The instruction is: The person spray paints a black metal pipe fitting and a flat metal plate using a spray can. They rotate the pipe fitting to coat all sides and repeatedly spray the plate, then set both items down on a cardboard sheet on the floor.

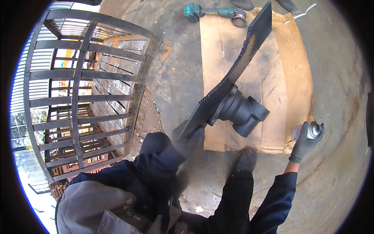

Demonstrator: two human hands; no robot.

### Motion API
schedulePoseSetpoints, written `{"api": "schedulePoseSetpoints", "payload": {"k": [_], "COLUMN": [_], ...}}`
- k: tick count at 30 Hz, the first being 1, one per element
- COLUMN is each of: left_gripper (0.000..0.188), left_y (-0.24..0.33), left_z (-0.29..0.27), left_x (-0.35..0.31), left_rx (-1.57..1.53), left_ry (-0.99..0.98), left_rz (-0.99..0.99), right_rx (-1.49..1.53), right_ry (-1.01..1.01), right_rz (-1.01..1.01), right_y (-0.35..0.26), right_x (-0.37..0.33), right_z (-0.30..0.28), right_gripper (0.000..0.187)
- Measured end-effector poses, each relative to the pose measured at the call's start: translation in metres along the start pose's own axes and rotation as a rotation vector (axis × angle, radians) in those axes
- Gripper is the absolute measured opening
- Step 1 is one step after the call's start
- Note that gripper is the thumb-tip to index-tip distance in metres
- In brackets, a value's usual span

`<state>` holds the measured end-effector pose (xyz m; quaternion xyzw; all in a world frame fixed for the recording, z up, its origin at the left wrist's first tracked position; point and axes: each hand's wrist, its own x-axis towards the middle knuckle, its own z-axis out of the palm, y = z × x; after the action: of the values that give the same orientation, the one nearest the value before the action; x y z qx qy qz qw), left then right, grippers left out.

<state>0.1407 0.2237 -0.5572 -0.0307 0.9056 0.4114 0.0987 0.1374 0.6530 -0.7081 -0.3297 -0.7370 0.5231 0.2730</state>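
My left hand (190,141), in a dark glove, grips the lower end of a long black metal plate (230,76). The plate is held up at a slant, its far end rising toward the top of the view. From its right side juts a black pipe fitting (243,113) with a short cross tube at its end. My right hand (304,145), also gloved, is wrapped round a spray can (312,131) with a white and silver body. The can is to the right of the fitting, apart from it, with its top turned up to the right.
Flattened cardboard (294,78) with dark smudges lies on the concrete floor below the plate. A green cordless angle grinder (216,12) rests at its far edge. To the left stands a black barred metal frame (78,78). My shoe (246,159) is at the cardboard's near edge.
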Motion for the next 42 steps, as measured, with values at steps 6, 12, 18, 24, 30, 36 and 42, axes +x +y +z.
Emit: {"api": "schedulePoseSetpoints", "payload": {"k": [6, 12, 18, 24, 30, 36, 42], "left_gripper": [0.027, 0.030, 0.035, 0.036, 0.043, 0.021, 0.032], "left_y": [0.011, 0.012, 0.011, 0.011, 0.010, 0.011, 0.020], "left_z": [-0.003, -0.009, -0.001, -0.001, -0.005, -0.007, -0.007], "left_x": [0.002, 0.005, 0.006, 0.011, 0.018, 0.022, 0.023], "left_rx": [-0.066, -0.056, -0.130, -0.040, 0.034, 0.133, 0.077], "left_ry": [-0.030, -0.088, -0.032, -0.060, -0.079, -0.125, -0.061], "left_rz": [-0.047, -0.037, -0.084, -0.062, 0.127, 0.145, 0.222], "right_rx": [0.105, 0.377, 0.627, 0.452, 0.425, -0.008, -0.130], "right_ry": [-0.114, -0.394, -0.542, -0.585, -0.667, -0.522, -0.647], "right_rz": [-0.014, 0.058, 0.285, 0.153, 0.170, -0.293, -0.409], "right_y": [-0.058, -0.115, -0.137, -0.135, -0.148, -0.172, -0.188], "right_x": [-0.045, -0.090, -0.120, -0.131, -0.139, -0.133, -0.151], "right_z": [-0.015, -0.020, -0.012, 0.003, 0.011, 0.017, 0.018], "right_gripper": [0.089, 0.088, 0.087, 0.094, 0.085, 0.070, 0.072]}}
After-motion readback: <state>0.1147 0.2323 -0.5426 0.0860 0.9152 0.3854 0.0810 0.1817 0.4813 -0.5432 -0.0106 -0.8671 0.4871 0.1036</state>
